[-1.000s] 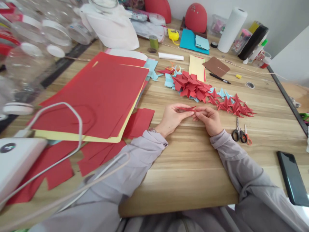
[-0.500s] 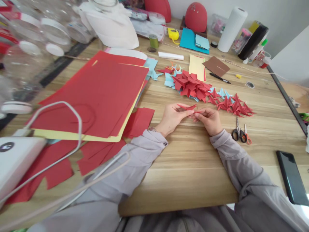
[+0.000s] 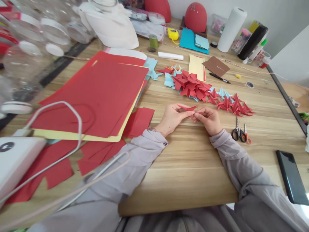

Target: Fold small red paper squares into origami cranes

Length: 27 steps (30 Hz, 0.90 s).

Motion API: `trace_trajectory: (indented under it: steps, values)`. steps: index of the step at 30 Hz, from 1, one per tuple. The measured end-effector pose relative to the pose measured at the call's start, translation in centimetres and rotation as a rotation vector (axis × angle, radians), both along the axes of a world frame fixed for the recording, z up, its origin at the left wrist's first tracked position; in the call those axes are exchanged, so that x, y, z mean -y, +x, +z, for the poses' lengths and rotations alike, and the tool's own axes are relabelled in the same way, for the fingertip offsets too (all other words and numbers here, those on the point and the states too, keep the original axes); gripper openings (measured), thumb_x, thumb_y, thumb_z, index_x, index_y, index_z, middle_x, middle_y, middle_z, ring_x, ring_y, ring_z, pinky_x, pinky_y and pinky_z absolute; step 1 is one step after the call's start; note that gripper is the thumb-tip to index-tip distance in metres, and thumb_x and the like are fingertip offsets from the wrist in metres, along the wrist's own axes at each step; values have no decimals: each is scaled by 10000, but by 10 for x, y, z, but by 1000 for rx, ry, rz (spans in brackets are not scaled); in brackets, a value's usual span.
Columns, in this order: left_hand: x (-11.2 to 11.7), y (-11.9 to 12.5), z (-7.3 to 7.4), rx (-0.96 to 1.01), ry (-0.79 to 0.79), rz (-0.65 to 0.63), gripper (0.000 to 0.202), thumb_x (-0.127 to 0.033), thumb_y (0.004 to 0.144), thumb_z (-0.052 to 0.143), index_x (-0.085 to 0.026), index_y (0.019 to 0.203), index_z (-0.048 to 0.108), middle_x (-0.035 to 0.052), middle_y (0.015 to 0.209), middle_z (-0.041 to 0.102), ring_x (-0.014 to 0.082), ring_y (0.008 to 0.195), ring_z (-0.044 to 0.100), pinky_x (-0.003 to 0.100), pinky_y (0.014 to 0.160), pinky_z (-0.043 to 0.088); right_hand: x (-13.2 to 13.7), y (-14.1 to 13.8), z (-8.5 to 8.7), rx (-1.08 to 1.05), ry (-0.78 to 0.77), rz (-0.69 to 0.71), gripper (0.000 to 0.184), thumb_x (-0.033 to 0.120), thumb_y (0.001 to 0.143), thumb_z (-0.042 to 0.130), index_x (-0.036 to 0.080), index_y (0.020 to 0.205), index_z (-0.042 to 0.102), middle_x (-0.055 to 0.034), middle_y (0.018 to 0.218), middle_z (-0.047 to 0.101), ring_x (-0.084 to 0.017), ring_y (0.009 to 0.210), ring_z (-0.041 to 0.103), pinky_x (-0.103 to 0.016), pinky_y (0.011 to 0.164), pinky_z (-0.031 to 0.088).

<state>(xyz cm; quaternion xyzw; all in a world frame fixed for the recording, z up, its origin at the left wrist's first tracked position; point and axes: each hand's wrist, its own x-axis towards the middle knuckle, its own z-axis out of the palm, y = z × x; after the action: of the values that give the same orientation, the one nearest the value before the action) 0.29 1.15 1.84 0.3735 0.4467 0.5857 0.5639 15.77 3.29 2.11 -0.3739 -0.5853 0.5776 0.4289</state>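
Note:
My left hand (image 3: 172, 117) and my right hand (image 3: 209, 120) meet at the middle of the wooden table (image 3: 188, 167), both pinching one small folded red paper piece (image 3: 189, 108). Its pointed end sticks up between my fingertips. Just beyond my hands lies a heap of folded red and blue paper shapes (image 3: 193, 86), trailing right into a second red cluster (image 3: 235, 106). Loose red paper squares (image 3: 141, 120) lie left of my left wrist.
Large red sheets over a yellow one (image 3: 96, 93) cover the left side. Scissors (image 3: 240, 133) and a dark phone (image 3: 291, 177) lie to the right. A black pen (image 3: 219, 78), paper roll (image 3: 232, 29), red dome (image 3: 196, 16) and clear plastic containers (image 3: 36, 35) line the back.
My fingers have worked the red paper piece: it lay flat between my hands, and now its pointed end is raised. My right hand has shifted slightly left.

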Motion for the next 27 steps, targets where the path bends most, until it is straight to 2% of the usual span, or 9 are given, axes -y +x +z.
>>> trace_trajectory:
  steps: [8,12,15,18,20,23,27]
  values:
    - [-1,-2,5,102,-14,-57,381,-301,590,809,-123,873,627,28,672,699,146,609,663,283,620,544,1,-1,0,8,-29,-12,309,418,625,800,178,741,643,-4,631,716,-130,526,650,-278,555,556]
    - [-1,-2,5,96,-2,-33,419,-306,602,801,-141,931,600,12,661,692,146,597,660,281,610,542,1,0,-1,7,-29,7,350,401,583,826,190,789,638,7,653,716,-140,559,659,-299,597,565]
    - [-1,-2,6,80,5,-15,406,-315,609,795,-144,924,603,14,658,691,151,610,666,281,616,542,1,1,-3,-13,-13,1,346,398,626,804,200,857,638,10,670,714,-145,585,664,-300,613,558]
    - [-1,-1,6,98,-1,18,372,-317,597,801,-138,864,614,21,672,694,141,617,661,274,620,542,1,1,-4,-95,66,-84,286,397,718,738,225,921,634,18,688,708,-140,593,655,-291,604,543]
    - [-2,-1,6,115,-11,46,376,-307,564,818,-140,831,613,17,686,693,141,640,663,275,631,544,2,1,-5,-107,152,-171,222,384,749,713,230,895,643,19,699,704,-132,588,642,-291,604,536]
    - [-3,0,3,116,-22,79,409,-290,497,847,-144,794,607,7,688,689,151,672,669,287,651,550,3,-1,-4,-17,257,-259,182,377,739,722,220,814,670,1,721,703,-134,603,626,-304,622,529]
    - [-2,0,2,91,-22,71,407,-255,452,857,-144,752,606,-4,656,679,141,622,654,300,652,549,4,-2,-4,108,305,-255,179,382,710,746,229,798,715,-26,780,716,-165,682,635,-328,679,530]
